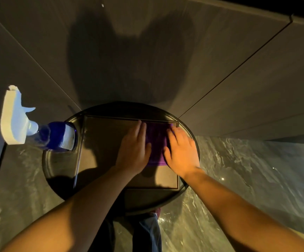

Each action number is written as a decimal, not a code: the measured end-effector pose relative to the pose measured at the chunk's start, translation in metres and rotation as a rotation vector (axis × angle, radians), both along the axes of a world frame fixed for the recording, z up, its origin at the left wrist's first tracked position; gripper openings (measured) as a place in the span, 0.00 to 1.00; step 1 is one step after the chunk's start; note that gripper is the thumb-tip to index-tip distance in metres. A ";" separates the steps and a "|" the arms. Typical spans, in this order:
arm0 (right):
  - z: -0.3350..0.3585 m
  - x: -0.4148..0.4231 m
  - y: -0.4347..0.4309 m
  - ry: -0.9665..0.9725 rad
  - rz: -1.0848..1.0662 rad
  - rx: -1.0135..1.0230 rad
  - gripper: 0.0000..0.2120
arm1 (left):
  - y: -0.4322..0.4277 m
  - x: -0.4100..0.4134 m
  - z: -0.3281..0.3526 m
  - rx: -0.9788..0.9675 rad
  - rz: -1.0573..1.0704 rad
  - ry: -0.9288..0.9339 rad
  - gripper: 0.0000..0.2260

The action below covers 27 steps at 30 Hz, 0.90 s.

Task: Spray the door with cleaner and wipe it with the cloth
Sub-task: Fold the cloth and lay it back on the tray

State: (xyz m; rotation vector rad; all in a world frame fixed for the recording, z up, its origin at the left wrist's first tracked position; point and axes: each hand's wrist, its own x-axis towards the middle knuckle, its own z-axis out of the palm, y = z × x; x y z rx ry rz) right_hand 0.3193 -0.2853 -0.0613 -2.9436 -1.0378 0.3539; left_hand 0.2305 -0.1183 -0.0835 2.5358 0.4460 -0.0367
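A purple cloth [156,142] lies flat on a round dark table [60,166]. My left hand [134,150] rests palm down on the cloth's left edge, fingers together and pointing away. My right hand [181,150] presses flat on its right side, fingers slightly spread. Neither hand grips the cloth. A blue spray bottle [56,136] with a white trigger head [15,117] stands at the table's left rim, away from both hands. The brown door panels [129,51] rise directly behind the table.
A square inlay [102,142] sits in the tabletop under the cloth. Marbled glossy floor [256,179] spreads on both sides. My legs in jeans [147,233] stand below the table's near edge. Seams run across the wall panels.
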 end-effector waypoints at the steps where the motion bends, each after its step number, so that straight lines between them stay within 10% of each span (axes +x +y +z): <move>1: -0.005 -0.001 -0.002 0.027 0.049 -0.053 0.33 | -0.004 -0.002 -0.004 0.066 -0.090 0.070 0.32; 16: -0.001 -0.010 -0.001 0.036 0.049 -0.196 0.36 | 0.010 -0.020 -0.005 0.186 -0.206 0.305 0.34; 27: 0.014 -0.068 0.059 0.137 0.013 -0.109 0.37 | 0.052 -0.150 0.052 -0.179 0.325 0.045 0.27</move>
